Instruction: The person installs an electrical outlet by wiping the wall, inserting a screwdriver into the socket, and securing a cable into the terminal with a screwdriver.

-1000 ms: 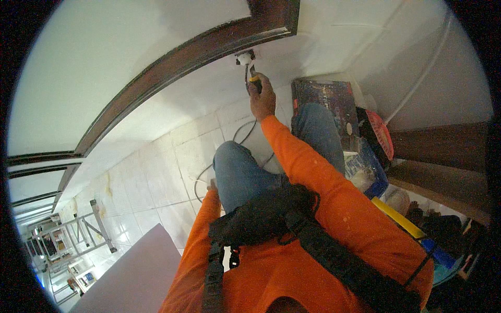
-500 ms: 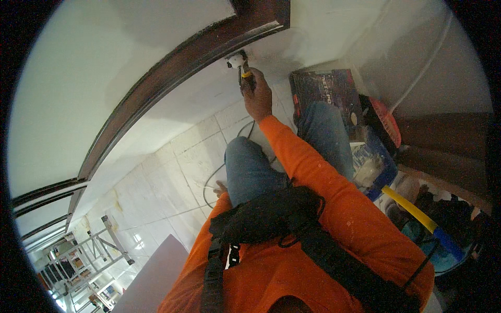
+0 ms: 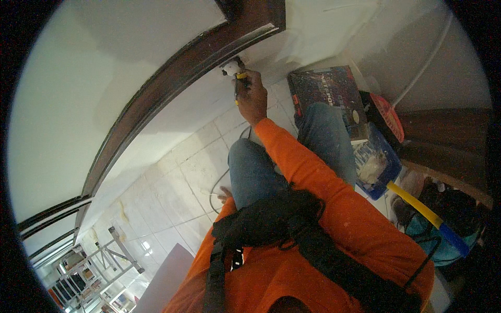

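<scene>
My right hand (image 3: 252,96) is closed around pliers (image 3: 236,93) with black and yellow handles. Their head end meets a small white fitting (image 3: 231,68) with dark bits around it, low on the wall just below the dark wooden trim. My fingers partly cover the tool, and its jaws are hard to make out. Down beside my left knee, my left hand (image 3: 225,195) shows only its fingers, which seem to pinch a thin white strip (image 3: 210,193). A dark cable (image 3: 214,183) loops over the floor tiles near those fingers and passes behind the knee.
Beyond my right knee stands a dark printed box (image 3: 323,91), with a red and black item (image 3: 389,117) alongside. A blue tray (image 3: 389,164) and a yellow-and-blue handle (image 3: 417,204) lie to the right, near a teal container (image 3: 443,250). A metal ladder frame (image 3: 107,255) is at lower left.
The view has shifted slightly. My right hand still holds the pliers at the white fitting, with the tool turned a little more upright. My left hand stays beside the knee.
</scene>
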The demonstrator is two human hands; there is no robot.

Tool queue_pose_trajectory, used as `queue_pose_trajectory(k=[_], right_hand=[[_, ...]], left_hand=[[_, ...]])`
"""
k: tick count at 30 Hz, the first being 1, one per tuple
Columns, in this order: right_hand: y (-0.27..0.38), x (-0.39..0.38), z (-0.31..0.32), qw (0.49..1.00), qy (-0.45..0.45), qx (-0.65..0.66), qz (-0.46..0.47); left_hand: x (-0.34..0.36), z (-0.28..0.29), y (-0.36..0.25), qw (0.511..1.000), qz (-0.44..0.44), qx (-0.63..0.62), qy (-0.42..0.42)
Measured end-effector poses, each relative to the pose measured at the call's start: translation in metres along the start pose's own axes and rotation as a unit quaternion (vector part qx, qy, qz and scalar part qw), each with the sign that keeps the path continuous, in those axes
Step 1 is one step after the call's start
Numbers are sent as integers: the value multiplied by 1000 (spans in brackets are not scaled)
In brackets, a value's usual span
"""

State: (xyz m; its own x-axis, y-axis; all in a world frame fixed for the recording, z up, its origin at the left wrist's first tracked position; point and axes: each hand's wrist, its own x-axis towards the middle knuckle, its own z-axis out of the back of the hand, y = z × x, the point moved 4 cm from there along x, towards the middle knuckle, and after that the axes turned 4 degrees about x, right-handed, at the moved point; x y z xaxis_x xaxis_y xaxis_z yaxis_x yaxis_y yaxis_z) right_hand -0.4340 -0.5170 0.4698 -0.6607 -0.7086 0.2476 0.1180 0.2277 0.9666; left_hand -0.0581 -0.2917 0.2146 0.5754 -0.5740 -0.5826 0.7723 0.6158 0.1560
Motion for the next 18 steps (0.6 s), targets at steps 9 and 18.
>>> queue_pose_trajectory(k=[9,18], right_hand=[[7,4,1,1000,-14,-18,11],[14,-2,-6,998,-29,47,-33]], left_hand=[[-3,-1,0,1000,14,-2,1],[-13,0,-10,1000,26,-7,3]])
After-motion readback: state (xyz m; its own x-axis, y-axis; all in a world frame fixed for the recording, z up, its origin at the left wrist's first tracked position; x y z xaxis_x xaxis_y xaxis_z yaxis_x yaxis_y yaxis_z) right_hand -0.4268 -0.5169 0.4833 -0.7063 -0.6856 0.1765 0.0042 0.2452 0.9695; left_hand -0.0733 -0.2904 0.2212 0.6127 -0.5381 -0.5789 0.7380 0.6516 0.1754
